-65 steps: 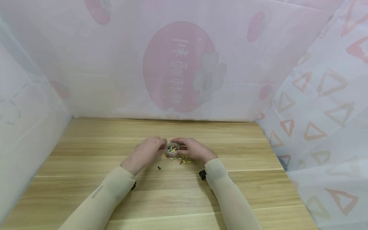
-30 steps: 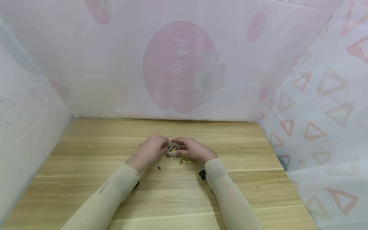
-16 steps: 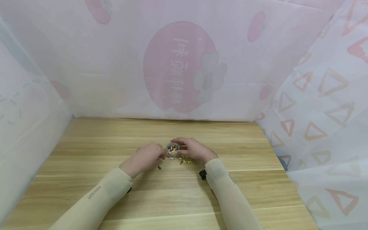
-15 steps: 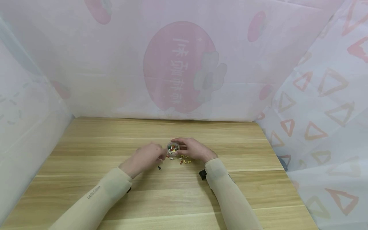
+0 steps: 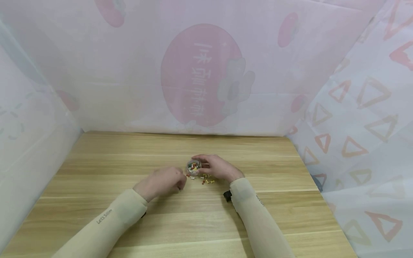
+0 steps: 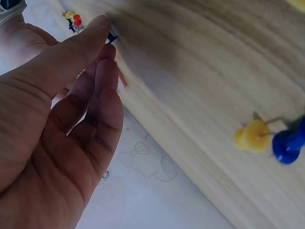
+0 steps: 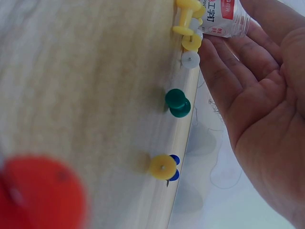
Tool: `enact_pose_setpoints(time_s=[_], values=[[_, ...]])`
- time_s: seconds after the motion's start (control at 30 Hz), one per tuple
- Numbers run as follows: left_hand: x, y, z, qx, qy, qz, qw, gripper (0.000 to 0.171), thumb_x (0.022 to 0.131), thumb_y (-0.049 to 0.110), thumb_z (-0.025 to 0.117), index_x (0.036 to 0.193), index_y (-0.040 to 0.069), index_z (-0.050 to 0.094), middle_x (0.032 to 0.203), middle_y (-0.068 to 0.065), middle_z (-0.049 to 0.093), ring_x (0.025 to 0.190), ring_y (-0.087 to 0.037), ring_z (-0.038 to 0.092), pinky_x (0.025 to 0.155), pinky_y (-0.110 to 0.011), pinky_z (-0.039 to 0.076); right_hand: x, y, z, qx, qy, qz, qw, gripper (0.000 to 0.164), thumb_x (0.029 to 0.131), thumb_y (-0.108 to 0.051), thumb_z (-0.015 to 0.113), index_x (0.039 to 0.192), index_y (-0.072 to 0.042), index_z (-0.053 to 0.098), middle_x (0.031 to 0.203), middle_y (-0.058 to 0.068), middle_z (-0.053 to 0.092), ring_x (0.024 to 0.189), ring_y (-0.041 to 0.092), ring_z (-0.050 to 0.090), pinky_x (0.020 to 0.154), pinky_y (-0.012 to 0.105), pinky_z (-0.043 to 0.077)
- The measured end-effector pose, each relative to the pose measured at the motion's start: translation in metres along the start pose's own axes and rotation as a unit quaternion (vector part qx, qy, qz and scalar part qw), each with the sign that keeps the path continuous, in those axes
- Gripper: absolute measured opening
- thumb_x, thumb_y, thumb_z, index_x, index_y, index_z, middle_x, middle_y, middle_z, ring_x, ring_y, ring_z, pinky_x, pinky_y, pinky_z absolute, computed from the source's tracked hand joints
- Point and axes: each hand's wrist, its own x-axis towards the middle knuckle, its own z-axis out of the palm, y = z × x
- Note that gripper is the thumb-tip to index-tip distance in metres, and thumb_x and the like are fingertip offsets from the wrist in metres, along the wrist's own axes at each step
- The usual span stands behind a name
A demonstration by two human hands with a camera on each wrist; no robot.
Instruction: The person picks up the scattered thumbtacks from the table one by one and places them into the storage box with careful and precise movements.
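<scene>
Jar [image 7: 244, 24]: transparent.
Jar label [image 7: 220, 14]: silvery white; red panel, white characters; other characters black and red.
Pins inside jar [image 5: 194, 167]: red, white, yellow, dark green.
Loose pins [image 5: 212, 181], head view: yellow, white, red.
Row of pins [image 7: 176, 100], right wrist view: yellow, white, green, blue.
Blurred foreground pin [image 7: 45, 195]: solid red.
Bench [image 5: 180, 229]: pale yellow-brown, streaked wood grain.
Sleeves [image 5: 262, 229]: cream, dark lettering.
Wrist device [image 5: 227, 195]: black.
Rear sheet [image 5: 129, 89]: pinkish white; large pink disc [image 5: 184, 71], pale lettering, grey flower motif [image 5: 233, 84], smaller pink ovals.
Right side sheet [image 5: 361, 168]: white; triangle outlines in red, orange and tan.
Left side sheet [image 5: 35, 143]: whitish, faint grey-green dashes.

Clear jar [image 7: 224, 21], scattered pushpins [image 7: 177, 102] beside
</scene>
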Motion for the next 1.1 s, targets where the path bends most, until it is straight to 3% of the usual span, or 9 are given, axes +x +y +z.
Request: enact_pose_setpoints(time_s=[0.27, 0.47, 0.7, 0.83, 1.1], values=[[-0.002, 0.001, 0.0, 0.0, 0.007, -0.004, 1.0, 0.02, 0.082, 0.009, 0.085, 0.078, 0.02, 0.069, 0.081, 0.009, 0.061, 0.072, -0.008, 0.054, 0.064, -0.027, 0.05, 0.0, 0.0, -0.001, -0.01, -0.001, -0.003, 1.0, 0.06, 0.1, -0.033, 0.068, 0.156, -0.026, 0.048, 0.147, -0.001, 0.06, 0.13, 0.013, 0.057, 0.106, 0.034, 0.049], [-0.002, 0.002, -0.004, -0.022, 0.025, -0.018, 0.9993, 0.016, 0.091, 0.01, 0.077, 0.082, 0.019, 0.068, 0.081, 0.009, 0.059, 0.069, -0.008, 0.053, 0.059, -0.027, 0.049, 0.0, 0.0, 0.0, -0.007, 0.0, -0.002, 1.0, 0.06, 0.1, -0.032, 0.068, 0.156, -0.025, 0.048, 0.147, -0.001, 0.06, 0.13, 0.014, 0.058, 0.106, 0.034, 0.049], [0.001, 0.001, -0.005, -0.026, 0.054, -0.035, 0.9976, 0.005, 0.099, 0.013, 0.067, 0.099, 0.015, 0.072, 0.092, 0.007, 0.07, 0.078, -0.008, 0.061, 0.069, -0.03, 0.055, -0.001, 0.0, 0.0, -0.004, 0.0, 0.002, 1.0, 0.061, 0.099, -0.034, 0.068, 0.156, -0.026, 0.048, 0.147, -0.003, 0.06, 0.13, 0.014, 0.057, 0.107, 0.035, 0.048], [0.002, 0.0, -0.006, -0.028, 0.072, -0.038, 0.9963, 0.01, 0.102, 0.016, 0.065, 0.111, 0.015, 0.07, 0.103, 0.003, 0.074, 0.089, -0.011, 0.066, 0.077, -0.035, 0.057, 0.0, 0.0, 0.0, -0.004, -0.001, 0.002, 1.0, 0.06, 0.1, -0.034, 0.068, 0.156, -0.026, 0.048, 0.147, -0.002, 0.06, 0.131, 0.014, 0.057, 0.107, 0.035, 0.049], [0.01, -0.006, -0.005, -0.051, 0.096, -0.037, 0.9934, 0.01, 0.101, 0.012, 0.066, 0.109, 0.015, 0.069, 0.103, 0.003, 0.074, 0.086, -0.008, 0.063, 0.076, -0.032, 0.055, 0.0, 0.0, 0.0, -0.005, 0.001, 0.002, 1.0, 0.06, 0.1, -0.034, 0.068, 0.155, -0.027, 0.048, 0.145, -0.001, 0.061, 0.126, 0.013, 0.06, 0.104, 0.034, 0.05]])
